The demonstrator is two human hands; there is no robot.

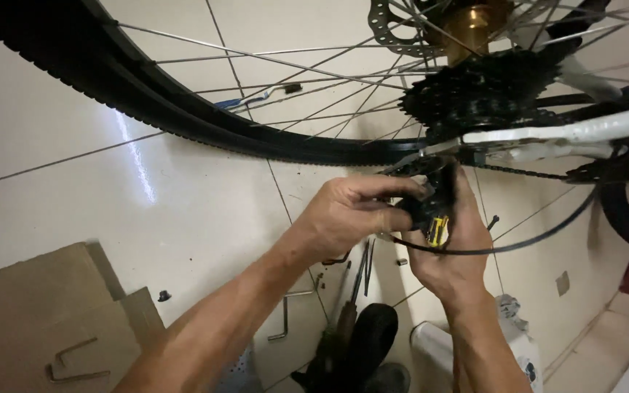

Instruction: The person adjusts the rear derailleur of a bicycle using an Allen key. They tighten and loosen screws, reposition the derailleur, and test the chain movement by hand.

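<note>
Pale floor tiles [183,211] below, bike wheel [183,116] overhead, both hands up at the derailleur [431,200].

Left hand [347,218] comes in from the lower left, fingers clamped over the black derailleur just under the cassette [485,91]. Right hand [453,247] cups it from below, closed around the body where a yellow patch shows; a black cable [533,236] loops out to the right. Chain [525,172] runs along beneath the white frame [576,135]. Down on the tiles: hex keys [74,364] on cardboard [30,320], more tools near the forearms, a shoe [365,342].
</note>
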